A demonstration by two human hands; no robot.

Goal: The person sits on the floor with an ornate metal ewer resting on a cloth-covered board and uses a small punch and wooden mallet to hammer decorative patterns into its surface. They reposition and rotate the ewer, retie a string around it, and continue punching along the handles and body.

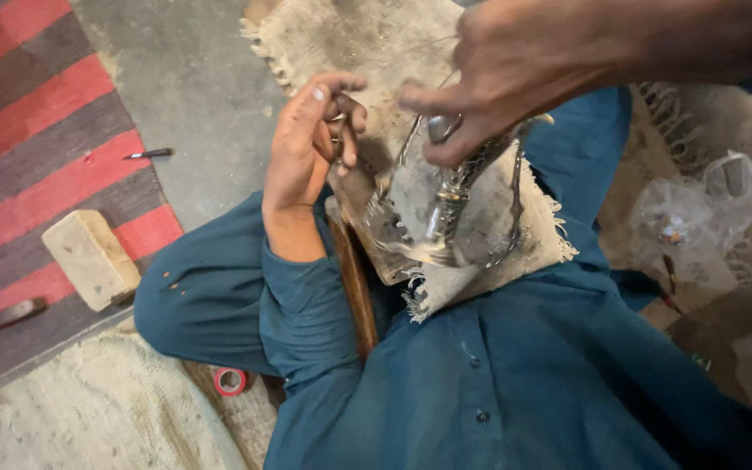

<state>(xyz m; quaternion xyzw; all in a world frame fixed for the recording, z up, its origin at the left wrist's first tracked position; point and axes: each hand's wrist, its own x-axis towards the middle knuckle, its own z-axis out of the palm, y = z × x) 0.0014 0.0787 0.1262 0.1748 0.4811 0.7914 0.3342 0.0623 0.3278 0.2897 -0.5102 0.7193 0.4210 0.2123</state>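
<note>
I sit on the floor in blue clothing with a frayed burlap cloth [533, 231] over my lap. On it lies a shiny silver metal piece [433, 213] with cut-out ornament and a curved rim. My left hand [306, 148] is closed around a thin dark metal tool [341, 139] at the piece's left edge. My right hand [498, 74] reaches down from above and pinches the top of the silver piece between fingers and thumb. A wooden board [354, 278] lies under the cloth.
A red and grey striped rug [36, 139] lies to the left with a wooden block [89, 257] and a small dark tool [150, 154]. A red tape roll [230, 380] lies near my knee. Clear plastic bags [698, 209] lie on the right.
</note>
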